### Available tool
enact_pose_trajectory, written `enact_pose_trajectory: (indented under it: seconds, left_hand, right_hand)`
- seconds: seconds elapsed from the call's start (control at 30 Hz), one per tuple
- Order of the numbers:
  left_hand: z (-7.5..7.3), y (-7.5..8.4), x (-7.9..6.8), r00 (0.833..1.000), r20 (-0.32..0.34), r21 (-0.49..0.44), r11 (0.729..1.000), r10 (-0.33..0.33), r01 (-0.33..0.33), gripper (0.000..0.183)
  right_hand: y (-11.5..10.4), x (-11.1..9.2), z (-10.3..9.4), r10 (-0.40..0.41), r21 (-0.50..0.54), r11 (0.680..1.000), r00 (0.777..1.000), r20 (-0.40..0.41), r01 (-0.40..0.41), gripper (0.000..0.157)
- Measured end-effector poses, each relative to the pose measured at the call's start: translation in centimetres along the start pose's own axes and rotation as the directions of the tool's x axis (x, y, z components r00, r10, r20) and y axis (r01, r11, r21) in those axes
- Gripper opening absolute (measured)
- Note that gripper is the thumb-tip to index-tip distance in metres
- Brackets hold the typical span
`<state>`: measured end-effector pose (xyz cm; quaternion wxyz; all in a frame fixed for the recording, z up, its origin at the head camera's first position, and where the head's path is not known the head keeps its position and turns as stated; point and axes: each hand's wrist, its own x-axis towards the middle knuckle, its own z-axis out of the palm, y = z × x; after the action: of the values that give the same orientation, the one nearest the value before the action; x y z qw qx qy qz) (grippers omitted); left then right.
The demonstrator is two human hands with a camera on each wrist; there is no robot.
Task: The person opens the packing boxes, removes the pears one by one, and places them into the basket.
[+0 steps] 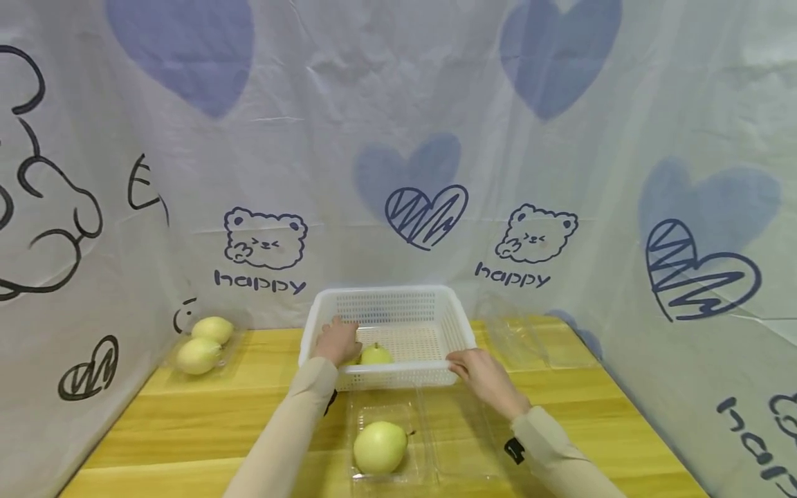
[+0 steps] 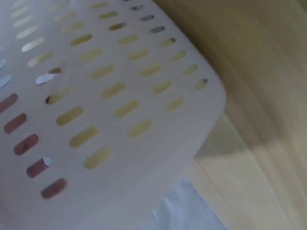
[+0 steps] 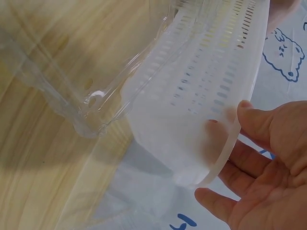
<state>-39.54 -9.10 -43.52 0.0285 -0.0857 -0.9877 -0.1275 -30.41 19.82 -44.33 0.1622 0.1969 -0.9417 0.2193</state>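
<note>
A white slotted plastic basket point(image 1: 398, 377) stands at the back of the table, holding pears. My right hand point(image 1: 486, 377) grips its front right rim; in the right wrist view the thumb point(image 3: 256, 122) and fingers pinch the rim from both sides. My left hand point(image 1: 338, 341) reaches down inside the basket's left end, beside a yellow-green pear point(image 1: 376, 355). Part of another pear shows at that hand, but its fingertips are hidden. In the left wrist view the basket wall point(image 2: 158, 143) covers the hand; reddish and yellow patches show through the slots.
In front of the basket, an opened clear clamshell box point(image 1: 461, 443) holds one pear point(image 1: 380, 448). Two pears point(image 1: 199, 355) sit in a clear box at the back left. Another clear box point(image 1: 560, 342) lies open at the back right. Printed cloth point(image 1: 398, 138) hangs around the table.
</note>
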Motion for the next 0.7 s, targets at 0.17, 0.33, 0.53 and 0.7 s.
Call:
enact_pose_trajectory:
  seconds: [0.17,0.33,0.53,0.7]
  left_hand:
    - [0.1,-0.3,-0.7,1.0,-0.027,-0.012,1.0,-0.014,0.014,0.048]
    - [-0.1,-0.6,-1.4,0.999,-0.053,-0.02,1.0,0.002,-0.003,0.049]
    - [-0.3,-0.6,-2.2,0.988,-0.149,-0.013,0.999,0.037,-0.039,0.045]
    - [-0.3,-0.6,-3.3,0.967,-0.245,-0.02,0.997,0.07,-0.078,0.042]
  right_hand:
    - [0.0,0.0,0.2,-0.005,-0.001,1.0,1.0,-0.007,0.005,0.019]
    - [-0.1,0.0,0.2,0.004,-0.001,1.0,1.0,-0.002,-0.004,0.019]
    - [-0.1,-0.1,0.2,0.003,-0.005,1.0,1.0,-0.016,-0.003,0.019]
    - [0.0,-0.1,0.2,0.002,-0.013,1.0,1.0,-0.023,-0.003,0.019]
